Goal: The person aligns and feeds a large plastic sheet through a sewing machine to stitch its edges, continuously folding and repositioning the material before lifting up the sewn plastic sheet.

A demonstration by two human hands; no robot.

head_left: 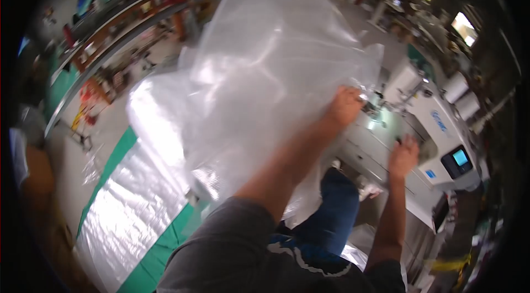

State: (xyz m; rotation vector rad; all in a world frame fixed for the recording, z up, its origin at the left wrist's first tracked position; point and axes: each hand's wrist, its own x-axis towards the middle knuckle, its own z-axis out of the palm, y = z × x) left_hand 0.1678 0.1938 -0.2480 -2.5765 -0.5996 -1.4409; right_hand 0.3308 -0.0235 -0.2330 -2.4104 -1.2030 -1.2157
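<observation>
A large translucent plastic sheet [259,72] billows in front of me, its right edge beside the needle end of a white sewing machine [436,122]. My left hand [346,104] is closed on that edge, fingers bent around the gathered plastic. Over the machine's pale work surface [367,146], my right hand [404,156] is raised with its fingers curled. A small dark thing shows at its fingertips, too blurred to name. The machine has a lit screen [460,157] at its near right end.
White thread cones [462,97] stand behind the machine. To the left, a silvery sheet [132,199] lies over green cloth [157,254] on the floor. A long wooden-framed table [118,30] with piled items runs along the far left. My jeans-clad leg is beneath the machine's table.
</observation>
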